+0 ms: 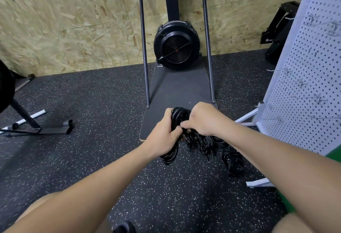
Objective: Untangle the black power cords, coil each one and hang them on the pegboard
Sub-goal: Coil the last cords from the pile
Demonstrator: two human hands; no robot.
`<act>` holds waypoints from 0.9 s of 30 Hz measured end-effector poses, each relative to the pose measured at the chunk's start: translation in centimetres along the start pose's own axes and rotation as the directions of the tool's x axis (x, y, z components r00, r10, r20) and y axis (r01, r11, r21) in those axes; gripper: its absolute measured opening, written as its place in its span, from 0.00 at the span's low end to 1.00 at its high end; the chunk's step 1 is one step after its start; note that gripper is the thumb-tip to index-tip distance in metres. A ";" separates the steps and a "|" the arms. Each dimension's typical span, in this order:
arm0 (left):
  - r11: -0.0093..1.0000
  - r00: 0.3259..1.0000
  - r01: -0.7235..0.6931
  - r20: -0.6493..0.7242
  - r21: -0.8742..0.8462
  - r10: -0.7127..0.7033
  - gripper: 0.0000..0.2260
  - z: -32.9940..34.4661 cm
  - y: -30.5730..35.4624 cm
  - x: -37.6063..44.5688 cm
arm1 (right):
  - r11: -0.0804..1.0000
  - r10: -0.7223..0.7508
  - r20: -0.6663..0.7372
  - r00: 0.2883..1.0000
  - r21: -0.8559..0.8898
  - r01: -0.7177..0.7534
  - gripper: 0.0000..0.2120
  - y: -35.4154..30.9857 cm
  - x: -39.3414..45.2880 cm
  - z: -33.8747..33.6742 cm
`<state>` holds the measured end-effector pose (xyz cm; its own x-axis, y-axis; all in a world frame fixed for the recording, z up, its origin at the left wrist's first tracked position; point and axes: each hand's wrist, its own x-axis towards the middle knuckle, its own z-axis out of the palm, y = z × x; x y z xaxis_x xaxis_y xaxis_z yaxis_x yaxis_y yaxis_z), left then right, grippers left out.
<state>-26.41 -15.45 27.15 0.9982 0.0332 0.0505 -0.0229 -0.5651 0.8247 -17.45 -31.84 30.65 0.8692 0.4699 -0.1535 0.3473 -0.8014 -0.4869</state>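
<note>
1. Down by the floor, your left hand [162,136] has a clenched grip round a coiled black cord [178,118], and your right hand [203,118] pinches at the same bundle near its middle, so I'd say you're finishing the coil on this one.
2. More black cords [217,146] lie on the floor just beneath your hands, some coiled, some maybe tangled, hard to tell.
3. Next move is probably securing the loops, then swinging right to the white pegboard [313,85], where the hooks [295,82] I can see look bare.
4. Flooring is dark speckled rubber [92,103]. A fan machine [176,46] stands ahead against a chipboard wall [64,20].
</note>
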 end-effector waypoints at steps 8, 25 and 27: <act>0.999 1.000 0.008 -0.023 0.039 -0.007 0.10 0.0 -0.4 0.0 | 0.996 0.044 -0.177 0.983 0.081 -0.030 0.27 0.4 -0.4 1.9; 0.936 0.998 0.029 0.059 -0.351 -0.008 0.11 0.3 1.8 0.3 | 0.818 -0.018 -0.143 0.990 0.567 0.097 0.06 1.4 -1.9 1.7; 0.923 0.996 0.057 0.088 -0.382 -0.025 0.10 0.5 2.0 0.3 | 0.813 -0.008 -0.149 0.989 0.575 0.093 0.08 1.5 -1.9 1.9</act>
<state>-26.09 -16.96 28.53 0.9995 -0.0259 -0.0200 0.0143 -0.2049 0.9787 -19.31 -33.21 28.57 0.9091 0.4161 -0.0203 0.1604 -0.3946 -0.9047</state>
